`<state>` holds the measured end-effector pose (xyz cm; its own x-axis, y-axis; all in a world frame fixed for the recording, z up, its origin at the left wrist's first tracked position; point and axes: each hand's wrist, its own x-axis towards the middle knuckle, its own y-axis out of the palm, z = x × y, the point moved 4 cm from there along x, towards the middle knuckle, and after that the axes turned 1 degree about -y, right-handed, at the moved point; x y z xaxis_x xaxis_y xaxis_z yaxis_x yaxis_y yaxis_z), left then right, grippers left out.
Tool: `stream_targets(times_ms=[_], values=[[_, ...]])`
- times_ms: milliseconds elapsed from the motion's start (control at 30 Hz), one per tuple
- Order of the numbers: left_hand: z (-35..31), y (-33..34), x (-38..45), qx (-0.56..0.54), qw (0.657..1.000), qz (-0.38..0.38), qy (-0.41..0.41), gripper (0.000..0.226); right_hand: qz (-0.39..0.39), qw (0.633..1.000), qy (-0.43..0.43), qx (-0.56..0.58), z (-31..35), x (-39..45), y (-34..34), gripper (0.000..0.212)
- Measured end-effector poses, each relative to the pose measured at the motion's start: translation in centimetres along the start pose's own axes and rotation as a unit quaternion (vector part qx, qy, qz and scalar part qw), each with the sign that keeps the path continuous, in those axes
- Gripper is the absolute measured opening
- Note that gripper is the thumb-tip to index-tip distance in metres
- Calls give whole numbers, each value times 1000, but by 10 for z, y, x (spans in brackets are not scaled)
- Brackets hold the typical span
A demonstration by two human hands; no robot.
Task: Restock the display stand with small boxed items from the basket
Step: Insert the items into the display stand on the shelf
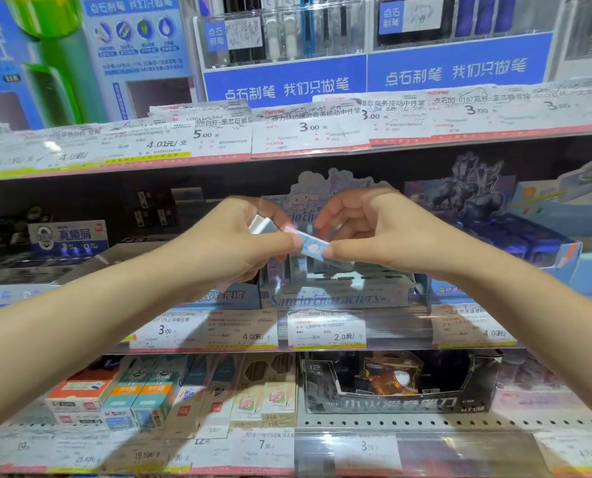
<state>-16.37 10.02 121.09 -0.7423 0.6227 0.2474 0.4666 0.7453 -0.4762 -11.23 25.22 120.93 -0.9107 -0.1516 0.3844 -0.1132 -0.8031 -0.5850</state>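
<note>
Shop shelving in three levels, each front edge (308,334) covered with white paper price labels. On top level, clear pen holders behind blue banners (456,72) with white Chinese characters.

On middle level, centre: pale lilac and blue cardboard display stand (336,294) with cartoon header card and "Sanrio characters" on its front wall. Inside, a few small upright boxes (299,267) in slots, partly hidden by the hands. To the right, dark blue cardboard display tray (542,236) with a robot figure on its back card. To the left, white and blue box (68,236) with Chinese print.

Both forearms reaching in from the lower corners, meeting just above the stand. Left hand (232,243) with fingers curled round some small white-blue boxed items (261,225); how many, cannot tell, possibly two or three. Right hand (373,232) pinching one small pale blue box with pink end (310,244) between thumb and fingers; left thumb touching the same box at its pink end. Box held tilted, above the stand's slots, not yet inside.

On lowest level, row of upright eraser and stationery packs (170,391) at left, black display carton (401,384) at right.
</note>
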Motion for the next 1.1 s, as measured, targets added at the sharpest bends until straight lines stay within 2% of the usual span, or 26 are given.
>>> stream_targets(times_ms=[100,167,267,300,367,467,533,667,900,1033,1100], values=[[0,4,3,10,1000,4,-3,7,10,1000,-23,-7,5,3,2,33],[0,1,6,71,997,-18,38,6,19,998,-45,-34,6,3,1,42],[1,-6,8,277,945,-43,166,14,-11,989,-76,-129,2,4,-5,46],[3,-6,8,328,926,-34,183,25,-24,985,-81,-149,-1,5,-5,43],[9,-6,7,403,895,-7,191,47,-50,982,-83,-161,-7,6,-2,38],[12,1,5,488,857,21,162,63,-88,980,-95,-153,-14,6,4,36],[12,3,5,505,847,25,161,64,-103,978,-99,-152,-18,7,7,35],[17,-1,9,488,859,36,150,67,-95,978,-97,-157,-24,11,14,31],[17,0,12,494,854,38,158,64,-98,979,-107,-142,-29,12,14,34],[18,-1,12,491,855,45,165,64,-122,969,-127,-170,-35,11,12,20],[18,0,11,492,852,45,171,64,-130,973,-128,-142,-38,11,12,23]])
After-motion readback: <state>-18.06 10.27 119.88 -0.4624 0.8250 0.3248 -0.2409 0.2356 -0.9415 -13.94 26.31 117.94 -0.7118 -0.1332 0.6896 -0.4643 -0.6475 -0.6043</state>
